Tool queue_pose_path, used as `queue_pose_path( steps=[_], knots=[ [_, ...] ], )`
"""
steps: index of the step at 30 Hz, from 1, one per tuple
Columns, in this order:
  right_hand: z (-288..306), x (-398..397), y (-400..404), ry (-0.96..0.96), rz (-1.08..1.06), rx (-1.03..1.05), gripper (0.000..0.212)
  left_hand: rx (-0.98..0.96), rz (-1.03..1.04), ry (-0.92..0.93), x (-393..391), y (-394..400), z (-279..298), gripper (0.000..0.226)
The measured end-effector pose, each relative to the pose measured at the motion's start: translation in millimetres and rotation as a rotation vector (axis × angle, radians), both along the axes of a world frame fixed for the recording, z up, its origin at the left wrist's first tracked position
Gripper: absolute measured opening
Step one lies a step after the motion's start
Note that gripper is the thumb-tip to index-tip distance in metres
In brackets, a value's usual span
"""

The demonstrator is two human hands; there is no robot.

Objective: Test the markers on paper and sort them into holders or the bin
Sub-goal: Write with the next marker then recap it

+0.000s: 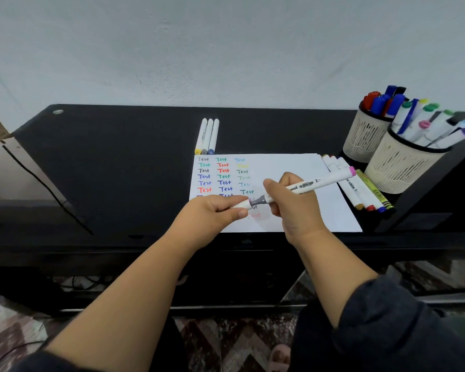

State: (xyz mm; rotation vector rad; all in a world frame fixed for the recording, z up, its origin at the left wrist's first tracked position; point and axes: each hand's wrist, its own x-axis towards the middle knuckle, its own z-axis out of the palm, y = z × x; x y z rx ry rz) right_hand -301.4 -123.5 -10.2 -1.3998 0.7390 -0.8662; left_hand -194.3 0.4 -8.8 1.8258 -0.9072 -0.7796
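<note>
Both forearms reach forward over the near edge of the black counter (118,157), meeting above the lower part of the white paper (293,167). The right hand (293,208) is raised with its wrist bent, its fingers curled round the barrel of a white marker (314,183) that slants up to the right and ends in a pink tip. The grey collar at the marker's lower end points left toward the left hand (212,213), whose thumb and fingers pinch a white cap (242,204) right at that end; whether the cap is fully seated cannot be told.

The barrel bears black print, partly hidden by the fingers, of which only "ooch" is legible. The paper carries three columns of the word "Test" in black, green, red, blue, yellow and pale grey, some of it faint.

Three white markers (208,135) lie side by side just beyond the paper's far edge. A row of markers (360,191) lies along its right edge. Two mesh holders (397,167) full of markers stand at the far right.
</note>
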Motion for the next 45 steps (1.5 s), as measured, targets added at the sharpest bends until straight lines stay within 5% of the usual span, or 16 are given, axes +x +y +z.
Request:
queue_pose_path(
  steps=[16,25,45],
  knots=[
    [8,-5,2,0.042,0.341,0.044,0.024,-0.076,0.04,0.091,6,1,4,0.025],
    [9,-2,2,0.01,0.257,0.035,0.035,-0.078,0.018,0.133,9,2,7,0.009],
    [7,4,-5,0.015,0.123,0.108,0.026,-0.014,0.146,0.024,3,-11,8,0.018]
  ],
)
